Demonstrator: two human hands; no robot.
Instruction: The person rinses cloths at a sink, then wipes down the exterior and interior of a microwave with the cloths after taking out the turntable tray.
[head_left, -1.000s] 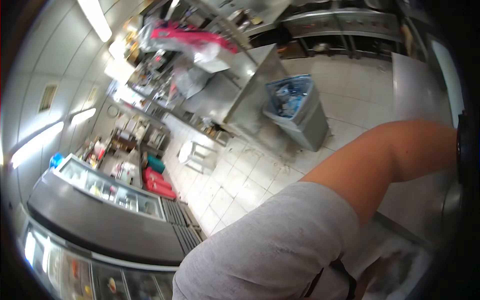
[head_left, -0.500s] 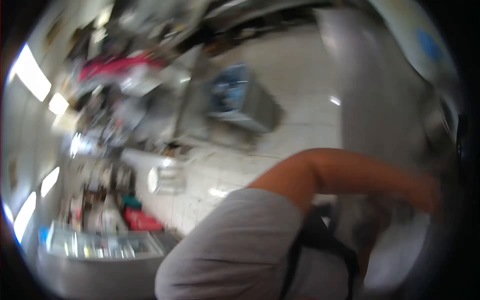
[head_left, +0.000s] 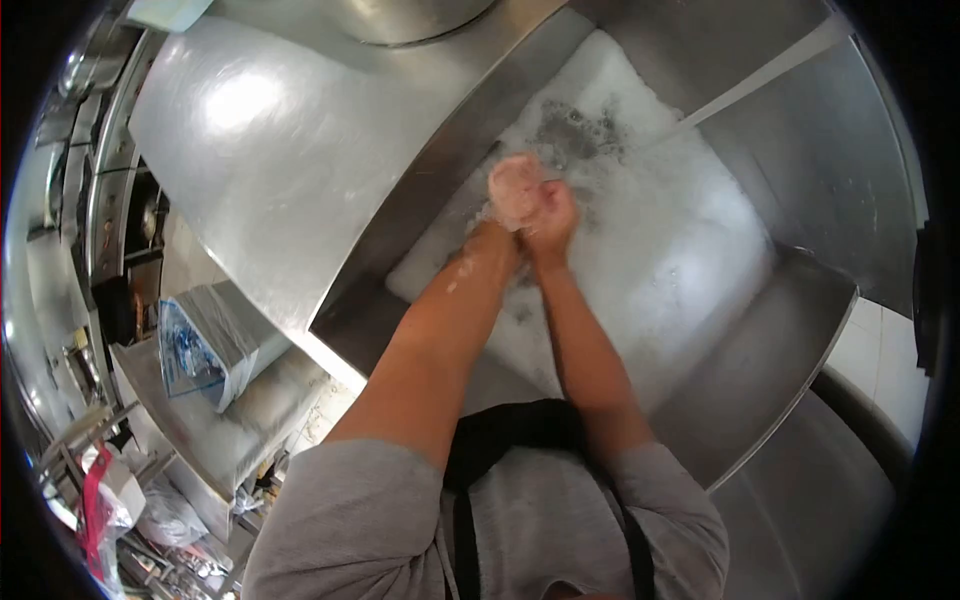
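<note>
My two hands are close together and touching over a steel sink with white, foamy water in it. My left hand is wet and pinkish, its fingers smeared, with suds running down its wrist and forearm. Against its right side sits my right hand, fingers curled in; what they hold, if anything, is hidden. A greyish straight band slants from the upper right down to the foam; whether it is a pipe or a stream of water I cannot tell.
A shiny steel counter adjoins the sink on the left, with a round metal pot at its far end. Below left stands a bin lined with clear plastic. Clear bags and a pink-red strip lie at lower left.
The view has swung from the blurred room and floor to the sink. My arms are now both stretched forward, the hands together over the foamy water.
</note>
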